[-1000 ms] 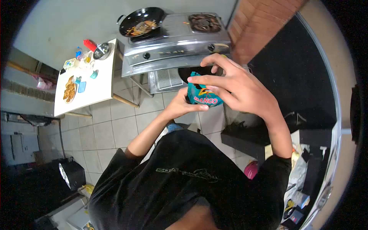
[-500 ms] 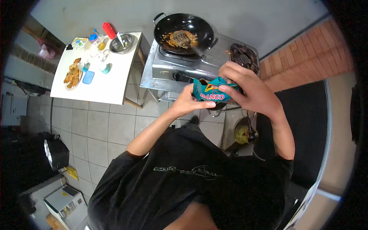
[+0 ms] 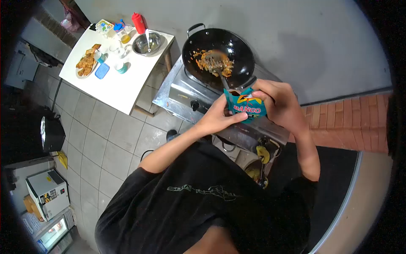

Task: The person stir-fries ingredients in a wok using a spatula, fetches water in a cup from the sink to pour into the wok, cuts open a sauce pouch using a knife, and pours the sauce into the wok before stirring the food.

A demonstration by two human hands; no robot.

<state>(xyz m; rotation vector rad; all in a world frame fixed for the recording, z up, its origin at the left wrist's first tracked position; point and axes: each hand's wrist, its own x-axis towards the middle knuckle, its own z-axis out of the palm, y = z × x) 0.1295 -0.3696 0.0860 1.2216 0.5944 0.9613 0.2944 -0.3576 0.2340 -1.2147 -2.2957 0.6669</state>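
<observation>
A teal pouch [image 3: 249, 111] marked BANGO is held upright between both hands, in front of the stove. My left hand [image 3: 218, 118] is closed round its left and lower side, thumb across the front. My right hand [image 3: 277, 99] pinches the pouch's upper right corner. Just beyond the pouch, a black wok [image 3: 243, 59] sits on the stove, with chopped orange-brown food [image 3: 204, 62] in it. A slotted spatula [image 3: 218, 63] rests in the food, its handle running toward the pouch.
The steel stove [image 3: 179, 95] stands against the grey wall. At the left, a white table [image 3: 114, 91] bears a metal bowl [image 3: 143, 45], a red bottle [image 3: 138, 23], cups and a plate of fried food [image 3: 86, 63]. A brick ledge [image 3: 338, 118] is at the right.
The view has turned, so the stove, wok and table now appear lower and farther right. My right hand, apart-fingered over the pouch earlier, has closed on its upper corner.
</observation>
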